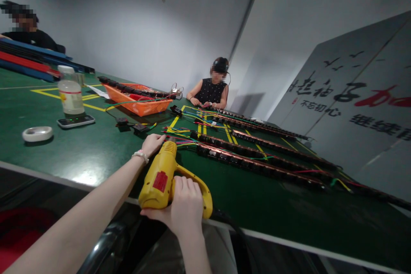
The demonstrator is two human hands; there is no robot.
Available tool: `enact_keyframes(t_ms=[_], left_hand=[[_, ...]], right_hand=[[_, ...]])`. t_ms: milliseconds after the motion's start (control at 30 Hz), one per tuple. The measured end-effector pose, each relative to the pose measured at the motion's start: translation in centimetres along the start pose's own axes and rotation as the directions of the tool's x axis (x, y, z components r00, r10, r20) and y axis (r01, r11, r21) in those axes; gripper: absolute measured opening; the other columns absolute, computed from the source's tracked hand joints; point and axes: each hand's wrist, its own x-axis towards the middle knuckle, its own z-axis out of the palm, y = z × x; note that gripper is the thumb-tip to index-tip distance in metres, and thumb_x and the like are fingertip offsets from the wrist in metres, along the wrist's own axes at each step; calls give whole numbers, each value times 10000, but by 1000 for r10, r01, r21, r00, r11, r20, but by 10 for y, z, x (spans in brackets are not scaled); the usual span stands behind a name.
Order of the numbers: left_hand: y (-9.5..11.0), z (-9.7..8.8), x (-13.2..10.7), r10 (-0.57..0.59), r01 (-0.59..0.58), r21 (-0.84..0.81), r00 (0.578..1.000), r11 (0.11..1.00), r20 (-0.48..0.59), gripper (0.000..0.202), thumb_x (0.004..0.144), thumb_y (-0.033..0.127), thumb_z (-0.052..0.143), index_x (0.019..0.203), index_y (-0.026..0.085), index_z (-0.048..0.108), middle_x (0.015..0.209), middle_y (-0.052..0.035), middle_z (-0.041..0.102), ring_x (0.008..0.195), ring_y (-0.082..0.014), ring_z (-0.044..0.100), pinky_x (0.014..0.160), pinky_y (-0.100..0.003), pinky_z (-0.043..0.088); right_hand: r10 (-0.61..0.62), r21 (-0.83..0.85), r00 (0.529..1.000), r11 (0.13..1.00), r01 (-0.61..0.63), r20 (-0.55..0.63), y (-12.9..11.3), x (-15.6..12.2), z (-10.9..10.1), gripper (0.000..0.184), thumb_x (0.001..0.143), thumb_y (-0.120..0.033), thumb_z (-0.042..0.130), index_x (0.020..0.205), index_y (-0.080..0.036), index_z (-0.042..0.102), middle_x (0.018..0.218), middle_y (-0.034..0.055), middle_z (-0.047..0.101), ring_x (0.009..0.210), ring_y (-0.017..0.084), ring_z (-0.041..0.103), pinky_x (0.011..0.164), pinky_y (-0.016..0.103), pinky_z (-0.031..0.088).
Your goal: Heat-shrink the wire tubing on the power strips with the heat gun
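Observation:
My right hand (187, 201) is wrapped around the handle of a yellow heat gun (157, 175), which points away from me over the table's near edge. Just left of its nozzle, my left hand (153, 144) is closed, with its fingertips at the ends of some coloured wires (186, 142); the nozzle partly hides the grip. These wires run right to a long black strip (244, 162) with copper-coloured parts. Another such strip (224, 143) lies just behind it, with its own loose wire ends.
More long strips (272, 138) stretch across the green table (105, 145). Left of my hands are black connectors (139, 128), an orange basket (141, 107), a bottle (70, 96), a phone (76, 121) and a white ring (37, 134). Two people sit beyond. A cable trails from the heat gun.

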Motion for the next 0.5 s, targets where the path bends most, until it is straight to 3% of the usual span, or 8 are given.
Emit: enact_keyframes(t_ms=[200, 500], left_hand=[[-6, 2, 4, 29, -29, -60, 1000, 998, 0, 619, 757, 597, 331, 706, 95, 691, 602, -53, 603, 615, -173, 511, 545, -238, 295], [-3, -1, 2, 48, -48, -40, 999, 998, -16, 586, 769, 576, 330, 592, 115, 645, 532, -30, 526, 573, -152, 478, 528, -242, 270]], right_hand=[[-56, 49, 998, 997, 56, -11, -5, -1, 3, 815, 367, -909, 543, 779, -208, 491, 734, -5, 548, 714, 196, 515, 694, 362, 389], [-87, 99, 995, 992, 83, 40, 12, 3, 1, 817, 371, -899, 558, 808, -210, 505, 768, 0, 569, 739, 206, 524, 734, 357, 373]])
